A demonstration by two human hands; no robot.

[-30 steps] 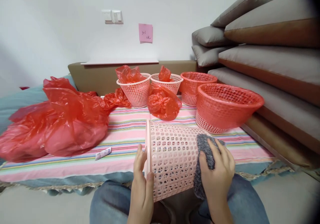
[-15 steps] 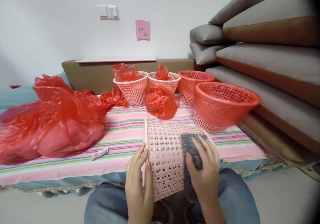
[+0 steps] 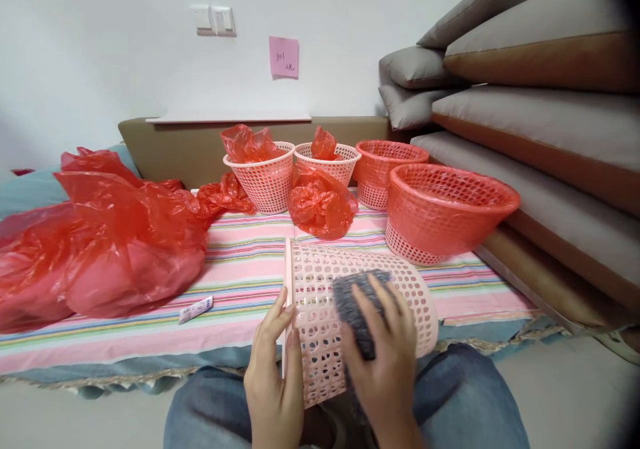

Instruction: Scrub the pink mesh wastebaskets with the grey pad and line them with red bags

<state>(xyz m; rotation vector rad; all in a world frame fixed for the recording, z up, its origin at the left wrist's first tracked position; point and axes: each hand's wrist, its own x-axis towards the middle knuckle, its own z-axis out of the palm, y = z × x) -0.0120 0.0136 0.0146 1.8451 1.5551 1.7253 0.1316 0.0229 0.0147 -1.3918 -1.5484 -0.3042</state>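
Note:
A pale pink perforated plastic basket (image 3: 315,302) lies on its side over my lap, its rim facing left and its base to the right. My left hand (image 3: 275,369) grips the rim, thumb and fingers on either side of it. Under my right hand (image 3: 383,355) a dark grey cloth (image 3: 350,295) is pressed flat against the middle of the basket's outer wall. The right fingers lie over the cloth, and its lower end hangs below the hand, partly hidden.
Two pink baskets (image 3: 267,189) with red plastic bags stand at the back, beside two baskets wrapped in red plastic (image 3: 445,222). Large red bags (image 3: 125,249) lie left on the striped cloth (image 3: 240,262), near a small white packet (image 3: 195,309). Grey cushions (image 3: 540,115) are stacked right.
My right hand has slid left along the basket with the grey cloth, from near the base to the middle of the wall. The left hand keeps its hold on the rim.

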